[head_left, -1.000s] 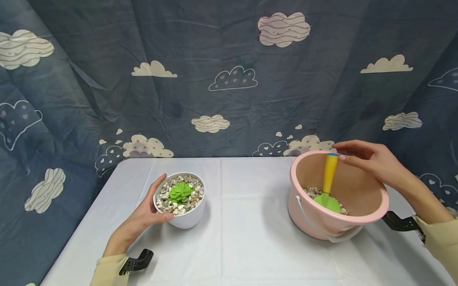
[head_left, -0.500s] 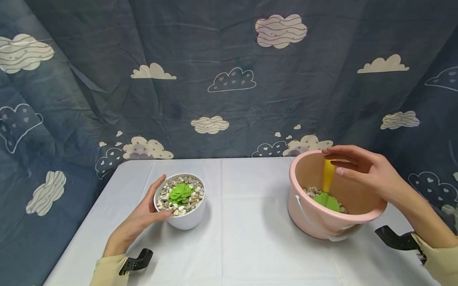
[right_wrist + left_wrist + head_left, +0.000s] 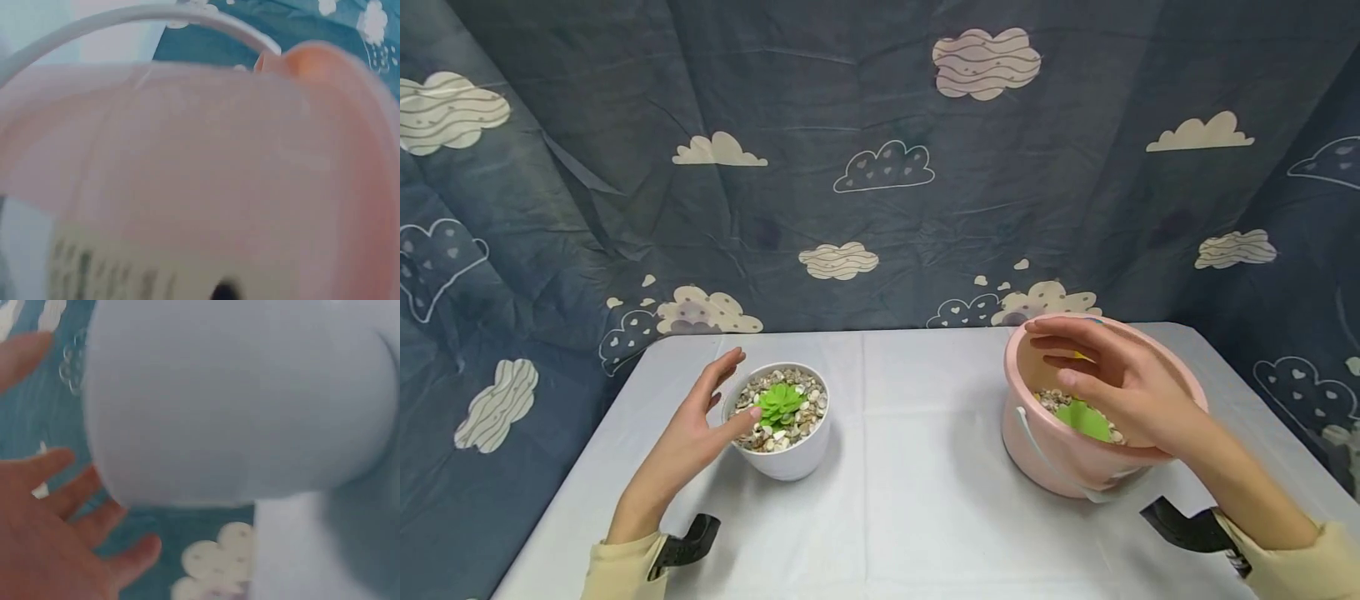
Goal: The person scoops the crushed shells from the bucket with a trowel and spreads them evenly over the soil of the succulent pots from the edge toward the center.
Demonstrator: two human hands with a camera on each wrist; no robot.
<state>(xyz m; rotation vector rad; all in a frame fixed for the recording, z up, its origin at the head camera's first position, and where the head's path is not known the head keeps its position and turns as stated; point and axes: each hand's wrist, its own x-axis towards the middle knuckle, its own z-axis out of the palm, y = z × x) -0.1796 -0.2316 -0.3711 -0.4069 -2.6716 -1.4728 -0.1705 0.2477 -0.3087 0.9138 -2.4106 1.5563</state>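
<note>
A white pot (image 3: 790,462) holds a green succulent (image 3: 780,403) set in pebbles (image 3: 805,425), on the left of the table. My left hand (image 3: 688,437) stands at its left side, fingers spread, the thumb overlapping the rim in the head view. In the left wrist view the fingers (image 3: 94,519) are apart from the pot's smooth wall (image 3: 237,406). On the right stands a pink bucket (image 3: 1037,450) with pebbles inside and a toy shovel (image 3: 1084,419), its green blade down. Over the bucket's opening hovers my right hand (image 3: 1138,392), fingers loosely extended, hiding most of the yellow handle.
A white cloth covers the table (image 3: 925,517). The bucket's pale carrying handle (image 3: 1033,446) hangs down its front and arches across the right wrist view. Behind the table hangs a dark blue cloth (image 3: 820,100) with printed clouds.
My right hand has moved leftward from beside the bucket's rim to over its opening, covering the shovel's handle. My left hand has loosened from the pot, its fingers lifting off the side.
</note>
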